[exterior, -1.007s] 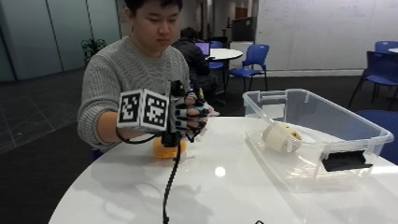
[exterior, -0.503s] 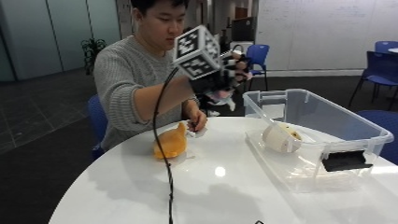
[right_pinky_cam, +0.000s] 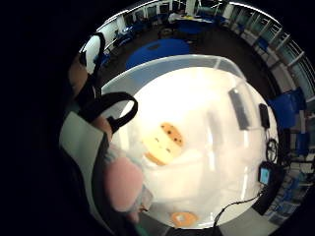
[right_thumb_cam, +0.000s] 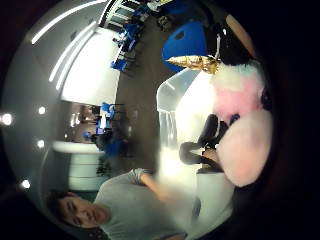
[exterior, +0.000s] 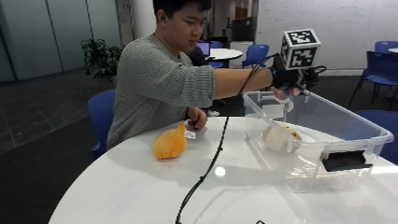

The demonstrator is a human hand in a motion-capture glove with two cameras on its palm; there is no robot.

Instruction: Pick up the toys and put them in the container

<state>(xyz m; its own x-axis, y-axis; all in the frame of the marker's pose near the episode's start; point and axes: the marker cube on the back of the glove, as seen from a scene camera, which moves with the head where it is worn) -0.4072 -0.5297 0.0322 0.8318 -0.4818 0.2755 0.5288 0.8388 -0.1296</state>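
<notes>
— Over the clear plastic storage container (exterior: 348, 135) on the round white counter (exterior: 137, 186), what is the black-gloved right hand (exterior: 291, 80) doing?

— It hangs above the open top, fingers curled round a fluffy pink-and-white plush toy (right_thumb_cam: 240, 125) with a gold horn (a unicorn, by the look of it). The palm views show the toy pressed close against the palm; from outside, only a bit of it peeks below the glove.

— So that toy isn't in yet?

— Not yet. It is held over the container, apart from the bottom.

— What's already inside?

— One round cream-and-tan plush toy with dark spots (right_pinky_cam: 163, 142) lies on the container's floor, near the wall closest to the person.

— And what's left out?

— An orange soft toy (exterior: 170, 143) lies on the counter, well apart from the container, just beside the person's bare left hand (exterior: 196, 119), which rests on the counter.

— Your reckoning?

— Roughly one toy done, one about to be let go, one waiting to be picked up.
</notes>
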